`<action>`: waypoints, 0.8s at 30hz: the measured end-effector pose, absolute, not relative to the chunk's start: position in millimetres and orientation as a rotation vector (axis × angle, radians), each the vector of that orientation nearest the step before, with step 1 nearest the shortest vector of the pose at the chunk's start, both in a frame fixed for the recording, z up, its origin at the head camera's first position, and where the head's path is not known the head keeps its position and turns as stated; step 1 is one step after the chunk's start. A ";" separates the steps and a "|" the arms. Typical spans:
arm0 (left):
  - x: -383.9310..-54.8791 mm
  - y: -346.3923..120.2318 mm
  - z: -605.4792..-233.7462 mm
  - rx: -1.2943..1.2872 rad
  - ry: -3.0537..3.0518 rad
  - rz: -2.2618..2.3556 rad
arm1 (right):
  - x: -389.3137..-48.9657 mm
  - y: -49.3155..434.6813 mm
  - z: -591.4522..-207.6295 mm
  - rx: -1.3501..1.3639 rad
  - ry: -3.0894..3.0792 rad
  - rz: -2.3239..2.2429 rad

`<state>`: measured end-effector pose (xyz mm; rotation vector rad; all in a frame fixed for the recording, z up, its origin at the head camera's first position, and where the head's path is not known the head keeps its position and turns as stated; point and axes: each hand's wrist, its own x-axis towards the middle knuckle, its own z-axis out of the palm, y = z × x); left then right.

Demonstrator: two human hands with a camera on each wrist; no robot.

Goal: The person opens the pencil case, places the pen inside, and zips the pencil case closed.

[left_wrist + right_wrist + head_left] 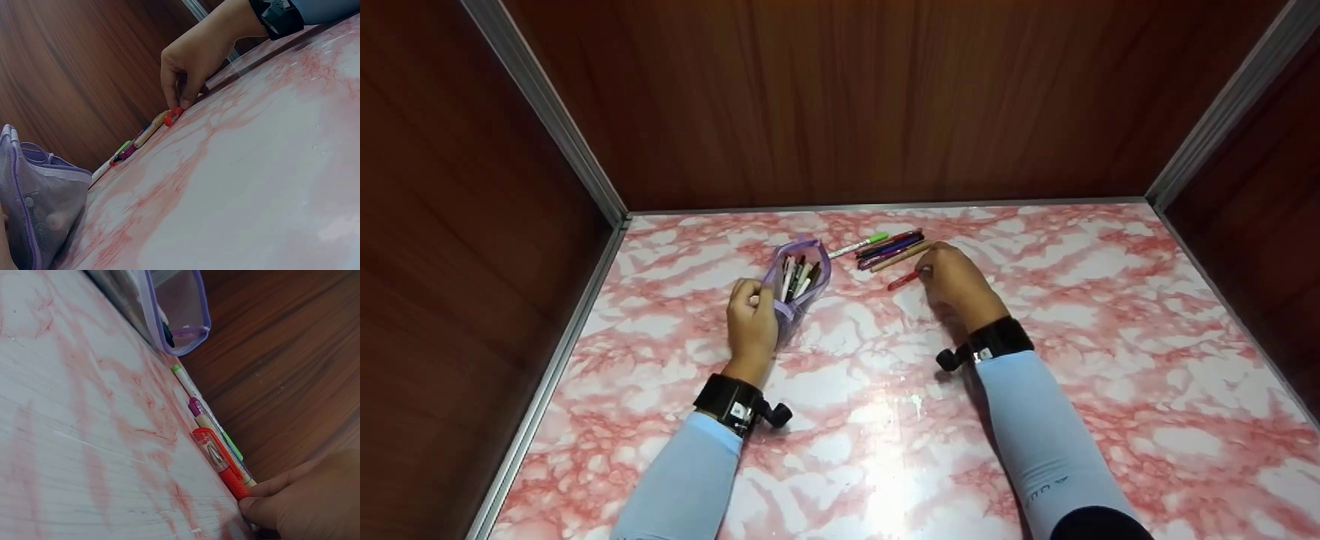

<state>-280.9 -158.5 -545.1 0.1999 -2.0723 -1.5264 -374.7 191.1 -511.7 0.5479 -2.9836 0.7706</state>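
My left hand (pixel 752 321) grips the near side of a purple-edged mesh pencil pouch (pixel 784 310), its mouth spread wide with several pens (pixel 799 279) standing inside. At the right, my right hand (pixel 958 283) pinches a red pen (pixel 903 280) by one end between thumb and fingers. In the right wrist view that red pen (pixel 220 461) lies along the tabletop and shows a clear cap with a metal nib inside. The left wrist view shows the pouch's mesh wall (pixel 56 208) with pale pen ends behind it.
Just beyond the red pen lies a row of several pens (pixel 892 247), among them a tan one (pixel 901 256) and dark ones. A white pen with a green end (pixel 859 245) reaches toward the pouch. Brown wood-grain panels (pixel 840 105) wall the marbled red-and-white table (pixel 840 390).
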 end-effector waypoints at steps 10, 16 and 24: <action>-281.0 -158.1 -545.3 0.170 -2.056 -1.483 | -376.2 193.0 -512.5 0.574 -2.986 0.699; -282.9 -159.0 -544.3 0.162 -2.058 -1.496 | -375.3 191.8 -506.4 0.572 -2.939 0.768; -281.2 -157.0 -543.7 0.193 -2.082 -1.507 | -373.9 184.3 -500.0 0.478 -2.837 0.906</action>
